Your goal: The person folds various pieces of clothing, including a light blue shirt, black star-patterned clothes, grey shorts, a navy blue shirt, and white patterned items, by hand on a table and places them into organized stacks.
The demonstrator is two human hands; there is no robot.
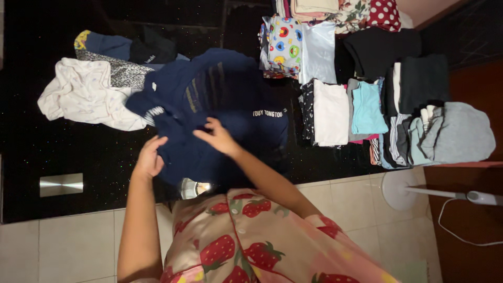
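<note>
Lying spread on the black speckled floor directly under and ahead of both hands, the navy garment runs its long axis away from the person, with the left hand pinching its near left edge and the right hand resting half-open on its middle, a little farther forward. Left of the hands sits a crumpled white garment; right of them, folded clothes in rows, a fan base on pale tiles nearer.
</note>
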